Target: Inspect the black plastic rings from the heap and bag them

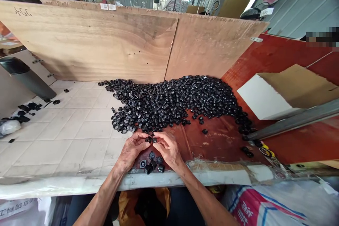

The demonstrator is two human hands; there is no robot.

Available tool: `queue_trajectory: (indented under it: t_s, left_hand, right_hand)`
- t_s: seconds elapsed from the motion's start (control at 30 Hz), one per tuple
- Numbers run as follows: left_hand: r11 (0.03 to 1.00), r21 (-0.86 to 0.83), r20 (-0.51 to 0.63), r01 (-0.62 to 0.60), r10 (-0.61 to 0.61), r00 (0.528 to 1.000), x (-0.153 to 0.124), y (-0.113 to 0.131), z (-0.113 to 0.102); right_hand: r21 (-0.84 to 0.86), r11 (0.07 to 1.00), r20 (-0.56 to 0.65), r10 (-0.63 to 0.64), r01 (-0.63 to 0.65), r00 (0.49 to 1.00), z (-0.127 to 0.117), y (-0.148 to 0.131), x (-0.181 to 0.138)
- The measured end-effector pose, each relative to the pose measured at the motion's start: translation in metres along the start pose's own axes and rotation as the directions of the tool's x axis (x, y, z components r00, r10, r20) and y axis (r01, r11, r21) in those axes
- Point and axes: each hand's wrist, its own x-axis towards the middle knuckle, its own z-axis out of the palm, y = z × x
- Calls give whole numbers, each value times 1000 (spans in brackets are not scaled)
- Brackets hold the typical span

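My left hand [131, 151] pinches a small black round plastic part [148, 140] between thumb and fingertips. Facing it, my right hand [170, 148] grips a second small black plastic part [154, 140] the same way. The two parts are held close together; whether they touch is too small to tell. Just below, between my wrists, lie several loose black caps [152, 155], some showing a spoked face. Beyond my fingertips spreads a large heap of black plastic rings and caps [169, 100], its near edge close to both hands.
A plywood board [113, 42] walls off the back. At right stand an open cardboard box [272, 95] and a metal bar [296, 122], with yellow-handled scissors [266, 151] nearby. A dark grey flask-like cylinder [31, 79] and scattered black pieces [22, 113] are at left.
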Motion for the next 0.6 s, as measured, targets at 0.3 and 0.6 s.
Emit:
queue_trajectory:
  t_s: [0.3, 0.6]
  left_hand:
    - [976, 187, -7, -111, 114, 993, 4, -11, 1]
    - [912, 324, 44, -251, 251, 967, 4, -21, -2]
  right_hand:
    - [-30, 999, -28, -18, 17, 999, 1, -2, 0]
    - [-146, 989, -30, -10, 5, 999, 3, 9, -5]
